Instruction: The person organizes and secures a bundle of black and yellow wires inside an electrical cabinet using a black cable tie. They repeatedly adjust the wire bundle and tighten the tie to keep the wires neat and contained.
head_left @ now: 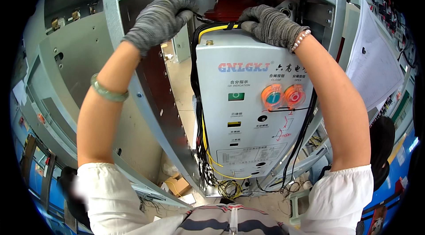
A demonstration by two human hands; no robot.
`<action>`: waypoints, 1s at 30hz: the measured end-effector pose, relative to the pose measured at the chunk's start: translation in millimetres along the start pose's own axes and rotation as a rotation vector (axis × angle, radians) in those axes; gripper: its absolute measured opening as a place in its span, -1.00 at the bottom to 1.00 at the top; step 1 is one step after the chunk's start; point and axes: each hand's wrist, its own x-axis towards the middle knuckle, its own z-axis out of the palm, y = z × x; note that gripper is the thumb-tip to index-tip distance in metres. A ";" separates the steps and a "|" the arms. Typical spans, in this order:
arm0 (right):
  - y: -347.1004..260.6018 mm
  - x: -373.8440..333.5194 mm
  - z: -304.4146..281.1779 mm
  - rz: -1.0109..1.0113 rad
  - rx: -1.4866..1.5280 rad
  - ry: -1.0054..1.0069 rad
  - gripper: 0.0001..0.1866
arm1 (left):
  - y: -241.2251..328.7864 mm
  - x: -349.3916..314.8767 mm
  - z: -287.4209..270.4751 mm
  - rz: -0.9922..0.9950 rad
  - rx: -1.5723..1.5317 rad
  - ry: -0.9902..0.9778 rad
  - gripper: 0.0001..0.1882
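Black-and-yellow plastic-sheathed wire bundle (217, 28) runs between grey-gloved fingers (251, 12), left hand (161, 20) pinching a thin black strand (202, 17), right hand (274, 25) closed on the bundle, seemingly steadying it.

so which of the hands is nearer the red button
Right. The right hand is at the top of the box, above the red button; the left hand is farther off, past the box's upper left corner.

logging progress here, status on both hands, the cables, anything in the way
Left hand, right hand at cables, grips unclear. Cables bundled along box top, down its left side. Nothing visibly blocking either hand.
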 end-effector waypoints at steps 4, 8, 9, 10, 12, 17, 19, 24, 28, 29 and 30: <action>-4.6 3.6 -3.1 0.007 -0.013 -0.010 -0.73 | 10.5 7.9 16.3 -0.079 0.183 -0.185 -0.74; -8.3 -3.2 -8.9 -0.007 -0.019 -0.004 -0.72 | -3.6 14.7 19.3 -0.115 -0.628 -0.405 -0.63; -10.2 -3.3 -9.7 0.011 -0.012 -0.011 -0.72 | -5.7 18.2 16.3 -0.129 -0.608 -0.411 -0.62; -11.9 -1.5 -11.5 0.028 -0.004 -0.018 -0.72 | -7.3 21.9 13.6 -0.144 -0.587 -0.416 -0.61; -1.3 0.2 -6.0 -0.005 -0.024 -0.003 -0.72 | 11.3 23.0 15.7 -0.163 -0.551 -0.428 -0.57; -4.0 0.8 -4.0 0.017 -0.035 0.035 -0.70 | 19.5 21.0 19.7 -0.098 -0.745 -0.394 -0.49; -5.0 -0.1 -4.9 0.008 -0.046 0.009 -0.70 | 12.5 27.5 18.3 -0.159 -0.814 -0.462 -0.59; -7.7 -3.1 -11.8 0.026 -0.043 -0.013 -0.69 | 22.5 44.8 16.1 -0.044 -0.420 -0.519 -0.59; -5.4 -0.8 -8.5 -0.002 -0.030 0.006 -0.69 | 12.5 48.8 6.1 0.074 -0.428 -0.527 -0.49; -4.8 -0.5 -9.6 -0.008 -0.027 0.004 -0.69 | 8.5 44.0 1.4 0.127 -0.484 -0.484 -0.46; -3.8 0.1 -7.4 -0.015 -0.023 -0.004 -0.68 | 10.5 38.6 -1.7 0.175 -0.545 -0.445 -0.43</action>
